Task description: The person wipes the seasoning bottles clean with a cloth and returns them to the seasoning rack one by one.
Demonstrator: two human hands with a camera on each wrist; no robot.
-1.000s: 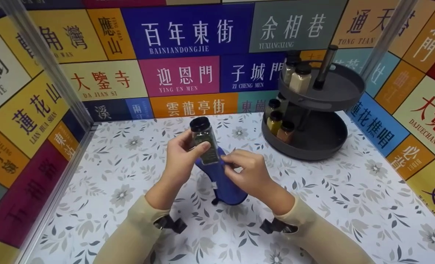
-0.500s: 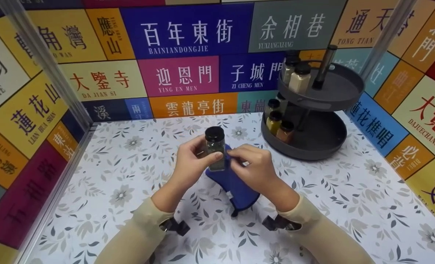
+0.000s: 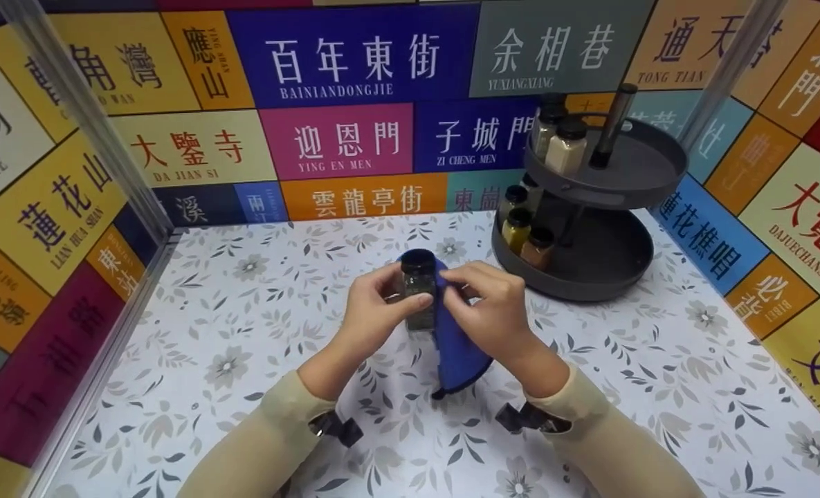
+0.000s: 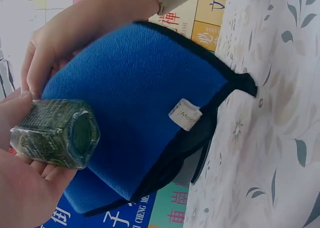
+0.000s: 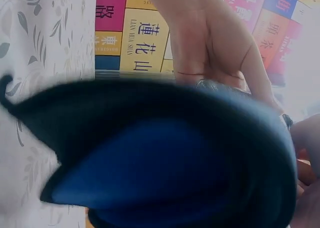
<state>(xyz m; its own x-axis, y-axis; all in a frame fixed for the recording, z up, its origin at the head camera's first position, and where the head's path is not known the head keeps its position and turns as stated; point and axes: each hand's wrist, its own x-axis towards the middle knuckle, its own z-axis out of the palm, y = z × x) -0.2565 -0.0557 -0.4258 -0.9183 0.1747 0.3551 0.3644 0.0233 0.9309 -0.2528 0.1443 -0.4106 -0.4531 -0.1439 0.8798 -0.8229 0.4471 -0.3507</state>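
Note:
In the head view my left hand (image 3: 375,308) grips a square glass spice jar (image 3: 420,282) between thumb and fingers. The jar has a black cap and stands near upright above the table; dark green contents show through the glass in the left wrist view. My right hand (image 3: 496,304) pinches the top edge of a blue cloth (image 3: 459,356) with dark trim, close beside the jar. From there the cloth hangs down, folded over, a small white tag (image 4: 185,114) on its edge. In the right wrist view the cloth (image 5: 145,158) hides most of the jar.
A two-tier dark grey turntable rack (image 3: 576,287) stands at the back right. Several black-capped spice jars (image 3: 538,250) sit on the left side of its tiers. White leaf-patterned covering (image 3: 230,366) spreads over the table, with colourful sign-printed walls (image 3: 354,142) around it.
Both hands have shifted right and slightly nearer me, carrying the jar and cloth along. The jar, tilted before, is now closer to upright. The cloth hangs narrower beside it.

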